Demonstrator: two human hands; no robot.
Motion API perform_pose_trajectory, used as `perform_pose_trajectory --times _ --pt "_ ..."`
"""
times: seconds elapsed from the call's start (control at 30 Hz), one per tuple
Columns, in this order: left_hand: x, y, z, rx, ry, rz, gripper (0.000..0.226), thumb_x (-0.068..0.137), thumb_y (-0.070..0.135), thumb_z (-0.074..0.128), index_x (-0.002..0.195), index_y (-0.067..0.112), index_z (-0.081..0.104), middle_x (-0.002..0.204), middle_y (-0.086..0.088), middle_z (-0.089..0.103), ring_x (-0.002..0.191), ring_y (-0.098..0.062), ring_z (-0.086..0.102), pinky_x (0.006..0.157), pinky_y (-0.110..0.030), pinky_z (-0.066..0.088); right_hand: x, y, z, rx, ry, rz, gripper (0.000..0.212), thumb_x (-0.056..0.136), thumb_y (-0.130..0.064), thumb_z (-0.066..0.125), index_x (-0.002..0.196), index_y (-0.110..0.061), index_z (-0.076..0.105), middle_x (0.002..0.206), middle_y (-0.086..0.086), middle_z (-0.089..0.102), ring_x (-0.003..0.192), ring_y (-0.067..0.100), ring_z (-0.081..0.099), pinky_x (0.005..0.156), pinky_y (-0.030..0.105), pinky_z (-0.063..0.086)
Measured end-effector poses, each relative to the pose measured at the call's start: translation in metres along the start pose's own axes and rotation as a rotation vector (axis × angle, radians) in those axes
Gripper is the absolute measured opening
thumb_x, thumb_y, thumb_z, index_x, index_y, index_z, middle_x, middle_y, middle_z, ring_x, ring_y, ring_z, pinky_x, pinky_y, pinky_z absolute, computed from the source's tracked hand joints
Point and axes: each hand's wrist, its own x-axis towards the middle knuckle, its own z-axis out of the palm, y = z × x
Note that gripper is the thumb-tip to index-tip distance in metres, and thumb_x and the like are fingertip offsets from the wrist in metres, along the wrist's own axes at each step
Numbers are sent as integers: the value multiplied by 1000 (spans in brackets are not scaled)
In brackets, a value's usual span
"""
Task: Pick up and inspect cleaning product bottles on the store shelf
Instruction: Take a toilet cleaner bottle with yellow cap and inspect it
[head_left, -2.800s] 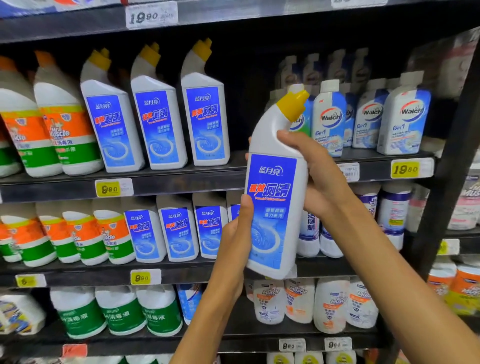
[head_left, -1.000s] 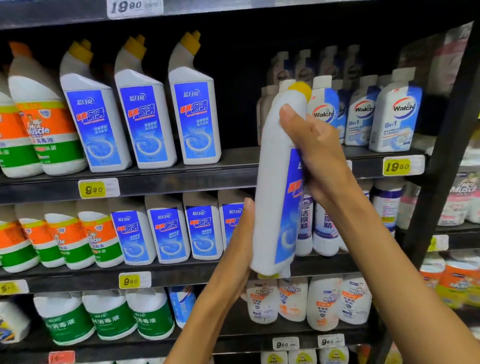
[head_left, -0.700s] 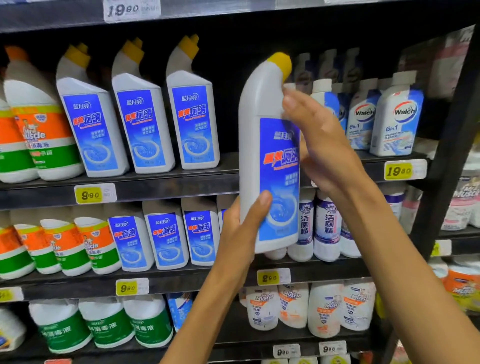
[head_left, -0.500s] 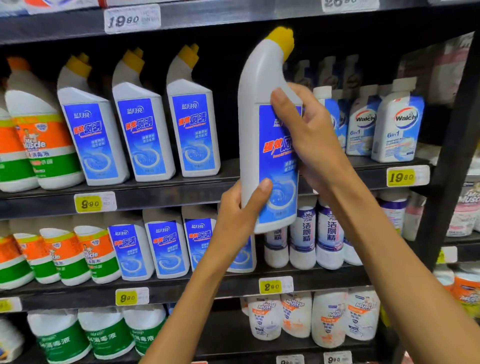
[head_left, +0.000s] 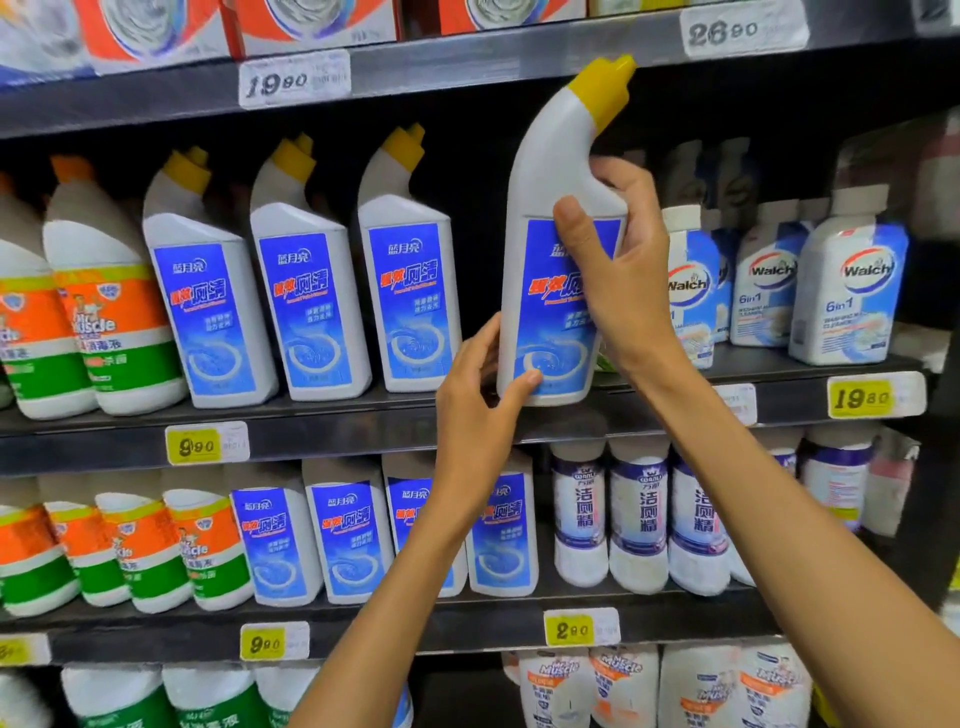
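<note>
Bottle: the white bottle (head_left: 558, 249) with the blue label and yellow cap (head_left: 602, 91) is upright in your hands, its base at the front edge of the middle shelf (head_left: 322, 434), level with the row there; you cannot tell whether the base touches the shelf.
Right hand: your right hand (head_left: 623, 270) grips the bottle's shoulder, thumb across the top of the label, fingers curled round the far side below the neck.
Left hand: your left hand (head_left: 475, 410) pinches the bottle's lower left corner, thumb tip on the label near the base, fingers curled behind the edge.
Row beside it: 3 same bottles (head_left: 306, 291) stand just left of yours on the middle shelf, with a gap between them and yours.
Far left: orange-and-green bottles (head_left: 111, 322) stand next to those.
Right side: Walch bottles (head_left: 847, 280) stand on the same shelf, partly behind your right hand.
Price tags: yellow tags read 9.90 (head_left: 195, 446) and 19.80 (head_left: 860, 397) on the shelf edge.
Shelf below: more blue-label bottles (head_left: 348, 535) and purple-label bottles (head_left: 639, 519) stand there, behind your left forearm.
</note>
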Motion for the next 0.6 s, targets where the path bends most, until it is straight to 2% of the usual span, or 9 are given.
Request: perform_pose_trajectory --times 0.17,0.27,0.4,0.53,0.6 --pt "10 -12 2 -7 35 -54 54 85 11 68 135 16 48 125 -1 62 111 -6 61 92 -20 51 9 17 8 -45 -56 57 23 91 -20 61 108 -23 45 96 -14 65 83 5 70 64 16 54" --pt "13 -17 3 -9 39 -94 55 86 13 67 137 14 47 124 -1 62 112 -9 60 93 -22 51 17 28 12 -94 -74 122 26 93 -25 58 113 -19 43 96 -10 65 82 4 69 64 17 54" --pt "19 -17 5 18 40 -116 54 88 13 64 139 11 45 126 -3 60 114 -12 59 97 -30 50 24 41 12 -115 -70 189 32 93 -28 57 119 -17 41 106 -1 65 85 6 69 64 16 54" --pt "17 -16 14 125 141 -89 49 90 11 62 137 7 46 132 -6 54 120 -17 54 103 -36 45 18 52 13 -85 -91 197 43 94 -21 58 130 -16 35 109 0 62 86 2 68 65 16 53" --pt "12 -16 18 204 204 -37 47 90 6 60 135 5 46 132 -8 49 122 -19 51 104 -35 42 13 58 14 -81 -90 190 53 93 -16 58 137 -17 29 119 4 58 90 2 66 67 15 53"
